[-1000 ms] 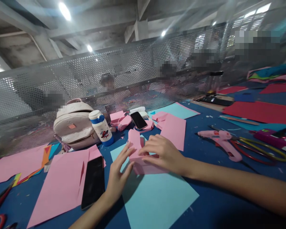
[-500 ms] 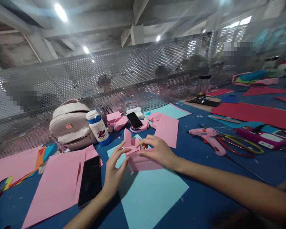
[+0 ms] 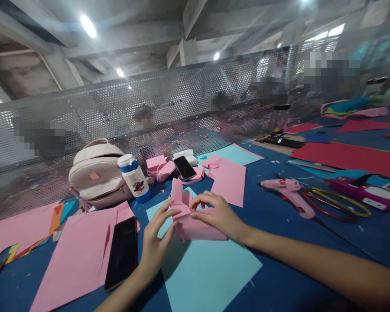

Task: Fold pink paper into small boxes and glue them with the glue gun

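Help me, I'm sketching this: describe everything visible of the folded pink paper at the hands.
The folded pink paper looks like thin, matte card. A narrow flap stands up at its far left; a wider panel faces the wearer. It rests on the light blue sheet. The right hand seems to pinch it near the middle, hiding part; the left hand is at its left edge, contact unclear.

Looks like a craft workspace, with folded pink paper [image 3: 201, 229] near, a pink pistol-shaped glue gun [image 3: 288, 186] right, grey concrete beams [image 3: 126, 44] overhead.
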`<state>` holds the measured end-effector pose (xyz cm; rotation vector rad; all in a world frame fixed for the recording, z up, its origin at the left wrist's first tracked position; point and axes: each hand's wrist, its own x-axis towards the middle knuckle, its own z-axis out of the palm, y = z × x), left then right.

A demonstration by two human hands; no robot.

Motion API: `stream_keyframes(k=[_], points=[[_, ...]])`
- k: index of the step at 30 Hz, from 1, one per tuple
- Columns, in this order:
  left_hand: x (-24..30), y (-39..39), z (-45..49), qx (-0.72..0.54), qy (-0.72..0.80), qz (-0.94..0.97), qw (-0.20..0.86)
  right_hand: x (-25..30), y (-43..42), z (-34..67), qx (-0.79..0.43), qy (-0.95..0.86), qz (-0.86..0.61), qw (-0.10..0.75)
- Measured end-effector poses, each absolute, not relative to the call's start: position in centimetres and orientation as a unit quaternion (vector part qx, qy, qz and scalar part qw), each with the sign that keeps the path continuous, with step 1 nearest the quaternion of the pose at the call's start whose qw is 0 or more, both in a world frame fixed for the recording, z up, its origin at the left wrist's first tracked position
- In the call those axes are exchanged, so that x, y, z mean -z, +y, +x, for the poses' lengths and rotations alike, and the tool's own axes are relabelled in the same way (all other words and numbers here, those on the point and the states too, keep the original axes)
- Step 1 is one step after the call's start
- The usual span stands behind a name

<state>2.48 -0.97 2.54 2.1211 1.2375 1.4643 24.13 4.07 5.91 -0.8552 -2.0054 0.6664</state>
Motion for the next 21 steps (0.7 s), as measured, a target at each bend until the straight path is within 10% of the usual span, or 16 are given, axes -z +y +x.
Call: stream_keyframes(k=[21], points=[[-1.2, -1.5, 2.7, -0.487, 0.422, 0.761, 0.072, -4.7, 4.6, 24.7, -0.222, -0.815, -0.347, 0.408]])
